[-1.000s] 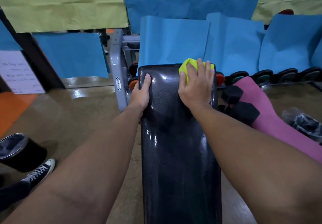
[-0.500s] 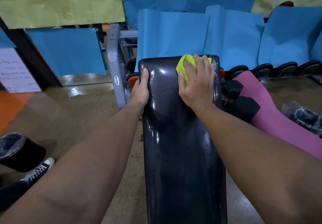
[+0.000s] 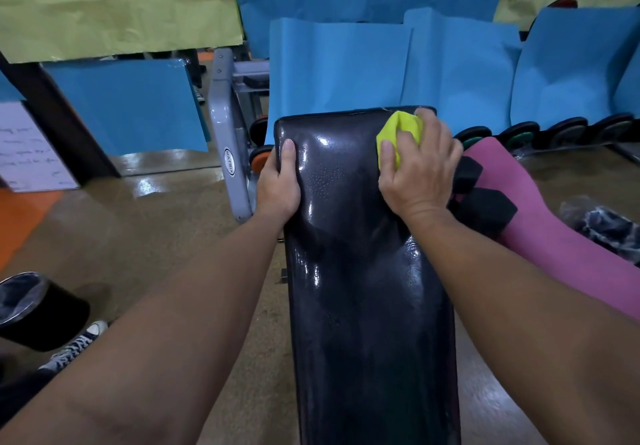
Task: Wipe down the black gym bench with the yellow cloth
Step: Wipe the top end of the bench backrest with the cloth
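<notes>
The black gym bench (image 3: 367, 306) runs away from me down the middle of the view, its padded top glossy and wet-looking. My right hand (image 3: 420, 171) presses a bunched yellow cloth (image 3: 398, 133) onto the bench's far right corner; most of the cloth is under my fingers. My left hand (image 3: 280, 185) grips the bench's far left edge, thumb lying on top of the pad.
A grey metal rack post (image 3: 227, 139) stands just left of the bench's far end, with weight plates behind. Black hex dumbbells (image 3: 485, 202) lie on a pink mat (image 3: 554, 236) at the right. A black bin (image 3: 34, 309) and a sneaker (image 3: 78, 344) are at the lower left.
My right hand has slid the yellow cloth rightward toward the bench's far right corner. My left hand keeps its grip on the left edge.
</notes>
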Available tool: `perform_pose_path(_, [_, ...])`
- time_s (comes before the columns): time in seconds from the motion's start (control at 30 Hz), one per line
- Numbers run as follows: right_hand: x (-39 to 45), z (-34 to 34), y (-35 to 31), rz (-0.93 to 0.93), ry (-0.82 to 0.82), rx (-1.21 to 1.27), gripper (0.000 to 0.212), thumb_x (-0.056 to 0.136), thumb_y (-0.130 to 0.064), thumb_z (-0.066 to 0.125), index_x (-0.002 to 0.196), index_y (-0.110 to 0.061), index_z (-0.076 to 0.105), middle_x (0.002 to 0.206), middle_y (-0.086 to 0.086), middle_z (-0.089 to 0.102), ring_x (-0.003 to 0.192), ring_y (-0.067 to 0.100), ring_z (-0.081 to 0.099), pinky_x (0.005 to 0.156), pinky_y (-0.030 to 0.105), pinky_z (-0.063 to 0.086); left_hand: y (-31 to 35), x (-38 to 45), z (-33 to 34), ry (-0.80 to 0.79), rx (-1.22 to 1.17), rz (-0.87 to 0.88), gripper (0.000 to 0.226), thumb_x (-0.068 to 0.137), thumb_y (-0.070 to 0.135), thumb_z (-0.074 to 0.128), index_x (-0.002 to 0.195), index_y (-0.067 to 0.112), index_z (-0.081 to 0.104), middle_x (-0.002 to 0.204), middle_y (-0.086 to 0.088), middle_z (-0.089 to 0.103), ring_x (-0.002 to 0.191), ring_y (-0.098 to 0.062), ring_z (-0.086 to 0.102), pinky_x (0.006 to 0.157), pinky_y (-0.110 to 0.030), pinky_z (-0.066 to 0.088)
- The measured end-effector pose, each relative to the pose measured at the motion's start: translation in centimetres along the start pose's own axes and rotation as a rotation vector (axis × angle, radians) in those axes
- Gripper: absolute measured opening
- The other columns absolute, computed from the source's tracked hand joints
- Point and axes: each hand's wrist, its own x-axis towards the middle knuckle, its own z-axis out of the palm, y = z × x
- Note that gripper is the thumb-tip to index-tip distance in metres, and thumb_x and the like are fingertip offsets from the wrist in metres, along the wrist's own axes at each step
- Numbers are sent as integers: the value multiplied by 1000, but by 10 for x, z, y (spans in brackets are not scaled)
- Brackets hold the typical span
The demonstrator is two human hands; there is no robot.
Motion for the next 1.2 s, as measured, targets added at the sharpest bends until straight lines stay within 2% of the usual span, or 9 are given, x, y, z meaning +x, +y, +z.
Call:
perform_pose_path(0.1, [22, -2, -7, -6, 34, 13, 29, 94, -32, 60, 78, -9, 65, 104, 18, 61, 91, 36, 54, 78, 43, 39, -6, 6, -2, 15, 73, 107, 60, 109, 61, 30, 161, 32, 38, 153, 2, 55, 144, -22, 47, 110, -31, 31])
perform_pose_path(0.17, [21, 0, -11, -77, -20, 121, 22, 88, -27, 62, 80, -7, 66, 99, 18, 58, 89, 38, 54, 75, 44, 44, -6, 8, -4, 0, 113, 138, 62, 110, 58, 30, 165, 30, 28, 156, -1, 52, 145, -24, 45, 110, -30, 30])
perform_pose_path(0.27, [5, 3, -1, -154, -96, 192, 21, 87, -19, 62, 99, -2, 68, 119, 25, 60, 109, 45, 58, 96, 50, 49, 5, 21, -10, -58, 90, 120, 59, 108, 53, 34, 162, 30, 32, 150, -3, 54, 141, -26, 47, 107, -31, 31])
perform_pose_path(0.33, [-1, 5, 4, -120, -125, 151, 31, 91, -19, 55, 114, 1, 65, 137, 29, 56, 130, 49, 52, 115, 57, 39, 23, 35, -14, -100, -23, 71, 62, 99, 62, 36, 152, 32, 45, 146, 1, 56, 139, -25, 48, 114, -39, 34])
perform_pose_path(0.4, [2, 8, -4, -39, -140, 108, 43, 93, -23, 50, 127, 0, 61, 150, 29, 48, 143, 49, 42, 123, 60, 27, 36, 45, -13, -133, -88, 39, 64, 100, 69, 36, 151, 33, 49, 151, 4, 53, 141, -21, 46, 122, -44, 31])
perform_pose_path(0.6, [-14, 4, -10, -56, -190, 150, 44, 98, -27, 50, 136, -7, 61, 157, 29, 40, 149, 50, 33, 125, 60, 24, 25, 53, -2, -20, -92, 92, 48, 104, 62, 45, 130, 28, 67, 129, 5, 68, 124, -16, 59, 114, -35, 42])
perform_pose_path(0.8, [-2, 0, -14, 22, -169, 131, 43, 97, -30, 52, 132, -8, 63, 154, 29, 43, 146, 50, 37, 122, 62, 27, 23, 52, -2, 45, -17, 206, 41, 109, 51, 43, 126, 21, 66, 118, 7, 66, 113, -12, 57, 97, -25, 39])
perform_pose_path(1.0, [-22, 1, -39, -121, -210, 192, 43, 96, -32, 55, 132, -12, 65, 154, 22, 48, 147, 43, 39, 124, 60, 25, 21, 54, -2, 58, 28, 246, 40, 110, 48, 44, 126, 19, 65, 115, 8, 66, 110, -11, 57, 93, -25, 38])
perform_pose_path(1.2, [1, 6, -59, 70, -153, 141, 44, 96, -32, 52, 131, -11, 67, 151, 24, 50, 145, 47, 41, 122, 63, 25, 18, 59, -3, 25, 16, 255, 40, 110, 48, 44, 122, 17, 65, 106, 7, 65, 105, -12, 58, 91, -26, 40])
